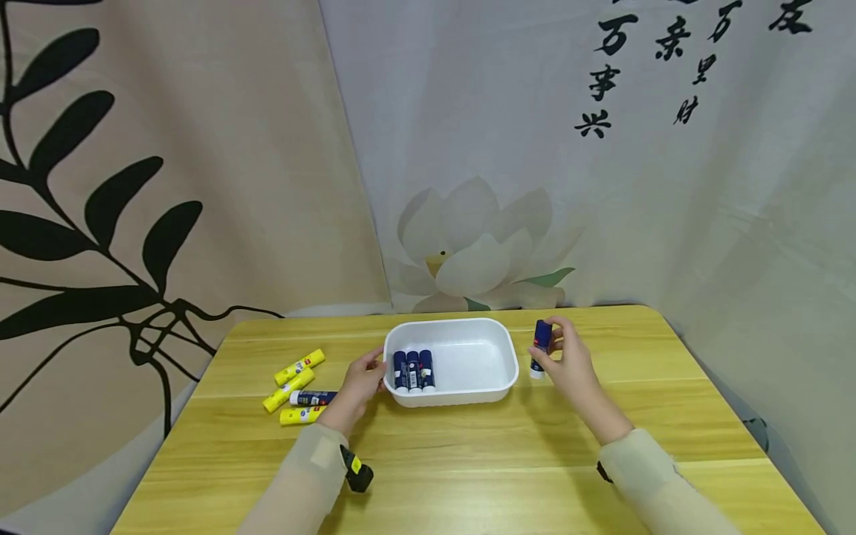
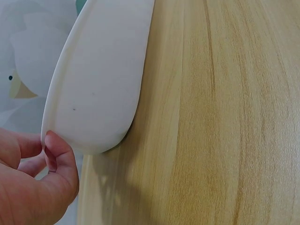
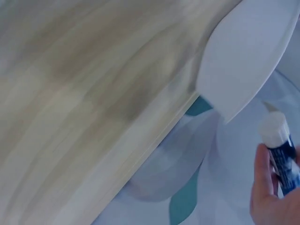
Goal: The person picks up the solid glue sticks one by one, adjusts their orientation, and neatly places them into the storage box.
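A white plastic tray (image 1: 468,397) stands on the table, with 3 dark blue glue sticks (image 1: 413,371) lying side by side at its left end. My left hand (image 1: 362,385) pinches the tray's left rim between thumb and fingers, as the left wrist view also shows. To the right of the tray, my right hand (image 1: 568,358) grips another blue glue stick (image 1: 542,345) with a white end pointing down. In the right wrist view that glue stick (image 3: 282,159) is between the thumb and fingers, apart from the tray.
Left of the tray lie several yellow glue sticks (image 1: 299,366) and one blue glue stick (image 1: 313,398), partly behind my left hand. The wooden table (image 1: 468,468) ends at a printed curtain (image 1: 461,148) at the back.
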Tool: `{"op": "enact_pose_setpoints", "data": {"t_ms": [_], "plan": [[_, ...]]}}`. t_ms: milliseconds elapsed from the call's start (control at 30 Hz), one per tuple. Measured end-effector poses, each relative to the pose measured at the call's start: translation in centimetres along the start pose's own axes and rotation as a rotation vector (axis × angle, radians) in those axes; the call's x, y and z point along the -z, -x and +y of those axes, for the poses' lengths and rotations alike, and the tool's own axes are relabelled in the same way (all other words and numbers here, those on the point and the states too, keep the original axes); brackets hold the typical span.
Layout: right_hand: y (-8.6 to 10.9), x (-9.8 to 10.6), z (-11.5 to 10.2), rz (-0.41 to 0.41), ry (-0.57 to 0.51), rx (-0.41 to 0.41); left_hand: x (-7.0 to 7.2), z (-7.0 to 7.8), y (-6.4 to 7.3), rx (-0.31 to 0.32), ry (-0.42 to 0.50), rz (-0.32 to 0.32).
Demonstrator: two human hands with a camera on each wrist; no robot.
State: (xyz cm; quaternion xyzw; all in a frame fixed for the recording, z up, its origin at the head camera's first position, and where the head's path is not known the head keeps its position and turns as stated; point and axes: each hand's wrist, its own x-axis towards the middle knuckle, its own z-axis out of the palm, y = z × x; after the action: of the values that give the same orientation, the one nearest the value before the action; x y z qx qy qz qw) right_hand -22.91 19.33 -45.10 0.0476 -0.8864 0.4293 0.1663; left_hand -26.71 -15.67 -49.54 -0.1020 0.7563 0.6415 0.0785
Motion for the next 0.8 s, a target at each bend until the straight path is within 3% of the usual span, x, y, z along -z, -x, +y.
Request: {"op": "enact_pose_setpoints", "data": {"t_ms": [300,467,800], "plan": [[-0.5,-3.6,-2.4,0.068,-0.141,0.078,-0.1,-0.2,-0.2,-0.015,0.015,0.003],[-0.6,-5.6,-3.4,0.022,-0.181,0.109,-0.1,-0.2,-0.1,-0.006,0.002,0.001],[-1.6,-9.0,-5.2,-0.013,-0.228,0.074,-0.1,-0.2,-0.2,-0.009,0.010,-0.002]]}}
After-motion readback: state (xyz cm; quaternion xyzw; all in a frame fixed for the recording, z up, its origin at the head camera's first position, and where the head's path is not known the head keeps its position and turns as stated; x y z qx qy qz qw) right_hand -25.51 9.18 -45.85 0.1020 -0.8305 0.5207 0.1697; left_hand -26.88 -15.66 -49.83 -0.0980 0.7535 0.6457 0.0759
